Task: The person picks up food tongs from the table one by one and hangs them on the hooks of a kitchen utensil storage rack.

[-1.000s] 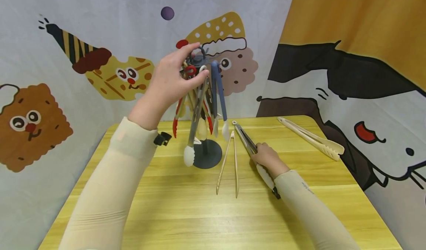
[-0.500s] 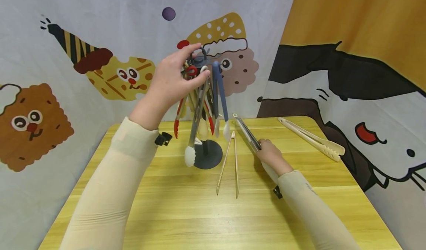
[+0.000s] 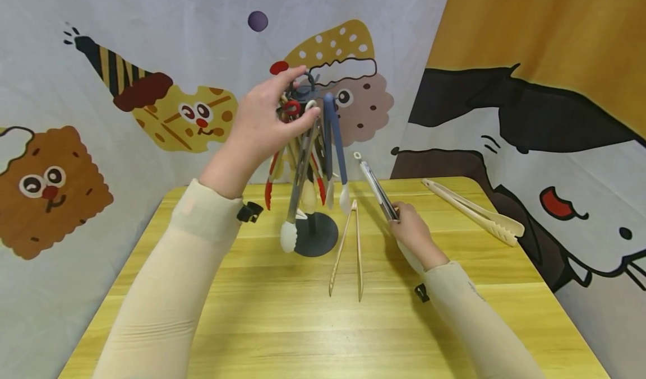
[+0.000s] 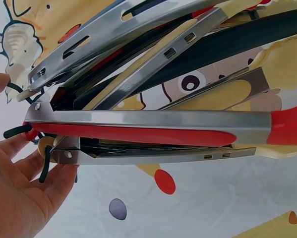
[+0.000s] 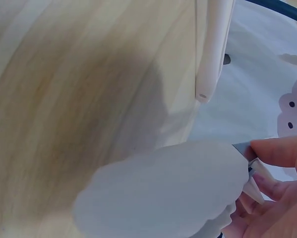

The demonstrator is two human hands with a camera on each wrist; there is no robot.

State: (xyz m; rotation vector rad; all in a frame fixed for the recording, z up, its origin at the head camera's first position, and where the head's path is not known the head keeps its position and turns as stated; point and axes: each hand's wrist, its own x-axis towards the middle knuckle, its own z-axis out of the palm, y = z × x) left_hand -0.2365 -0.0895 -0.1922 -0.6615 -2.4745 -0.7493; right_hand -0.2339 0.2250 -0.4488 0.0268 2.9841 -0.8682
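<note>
At the top of a dark stand (image 3: 323, 239) hung with several tongs, my left hand (image 3: 257, 118) holds the hooked top, thumb over the front. Red-and-steel tongs (image 4: 163, 135) hang nearest in the left wrist view; that hand's fingers are partly hidden behind the hooks. My right hand (image 3: 413, 230) grips steel tongs with pale scalloped heads (image 5: 158, 191). Their ring end (image 3: 358, 156) points up and away, raised off the table. Blue tongs (image 3: 337, 138) hang at the stand's right side.
Thin gold-coloured tongs (image 3: 359, 250) stand or lie spread between the stand and my right hand. Beige tongs (image 3: 502, 225) lie at the wooden table's (image 3: 303, 323) right. A cartoon-printed cloth (image 3: 202, 26) hangs behind the table.
The ring end of the steel tongs has risen from the table in my right hand, which shifted slightly right. My left hand stays at the stand's top.
</note>
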